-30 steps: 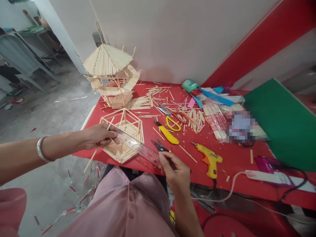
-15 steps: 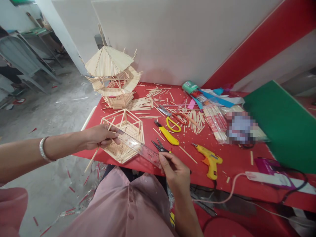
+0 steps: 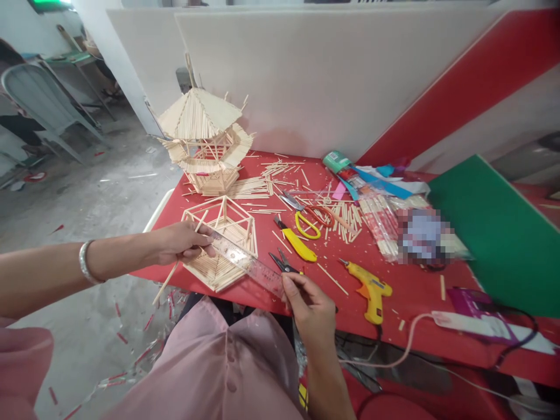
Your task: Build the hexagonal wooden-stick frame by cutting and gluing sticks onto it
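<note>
At the near edge of the red table [image 3: 411, 291], a clear ruler [image 3: 247, 262] lies slantwise across the front of a hexagonal stick frame [image 3: 227, 224], which rests flat on the table surface. The left hand [image 3: 184, 242] is closed on the far end of the ruler, thumb on top, and the same grip pins a long wooden stick [image 3: 168, 283] that runs from the frame down past the table edge. The right hand [image 3: 308, 303] pinches the near end of the ruler between thumb and fingertips. Black snips [image 3: 284, 263] lie just beside the right hand. A yellow utility knife [image 3: 301, 246] and yellow-handled scissors [image 3: 306, 223] lie farther back, and a yellow glue gun [image 3: 371, 289] lies to the right. A finished stick pagoda [image 3: 203, 137] stands upright at the far left corner, behind the frame. A green board [image 3: 494, 233] leans at the right.
</note>
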`<act>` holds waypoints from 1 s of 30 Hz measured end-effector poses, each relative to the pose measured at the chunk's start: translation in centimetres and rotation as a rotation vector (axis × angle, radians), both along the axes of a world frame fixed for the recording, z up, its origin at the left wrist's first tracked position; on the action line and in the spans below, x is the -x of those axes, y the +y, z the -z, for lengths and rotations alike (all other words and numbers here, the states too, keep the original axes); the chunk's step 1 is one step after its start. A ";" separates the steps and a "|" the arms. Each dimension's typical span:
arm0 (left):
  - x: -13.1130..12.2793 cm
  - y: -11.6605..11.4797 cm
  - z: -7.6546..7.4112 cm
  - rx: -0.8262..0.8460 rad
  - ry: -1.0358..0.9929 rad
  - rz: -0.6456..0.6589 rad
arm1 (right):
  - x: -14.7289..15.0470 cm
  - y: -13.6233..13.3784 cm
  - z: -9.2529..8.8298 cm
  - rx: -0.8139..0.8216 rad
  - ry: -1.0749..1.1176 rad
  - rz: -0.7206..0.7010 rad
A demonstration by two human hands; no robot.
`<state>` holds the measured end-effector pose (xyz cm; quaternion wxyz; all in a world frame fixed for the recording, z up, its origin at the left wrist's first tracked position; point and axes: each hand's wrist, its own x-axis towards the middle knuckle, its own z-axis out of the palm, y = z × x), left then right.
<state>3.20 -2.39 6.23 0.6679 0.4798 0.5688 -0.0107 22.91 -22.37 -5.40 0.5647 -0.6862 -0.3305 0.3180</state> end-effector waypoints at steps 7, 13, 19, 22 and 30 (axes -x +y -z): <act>-0.1 -0.1 -0.1 -0.006 0.010 -0.015 | 0.1 -0.1 0.2 -0.001 0.012 0.009; -0.2 -0.2 -0.3 -0.004 0.020 -0.023 | 0.1 0.0 -0.2 0.006 0.012 0.017; -0.1 -0.1 -0.3 0.001 -0.003 -0.015 | 0.1 0.1 -0.1 -0.003 0.013 0.013; -0.2 -0.1 -0.2 -0.002 0.010 -0.017 | 0.0 0.0 0.0 0.011 0.010 -0.004; 0.3 0.1 0.3 0.006 -0.025 0.013 | -2.9 1.6 -3.8 0.029 -0.329 -0.351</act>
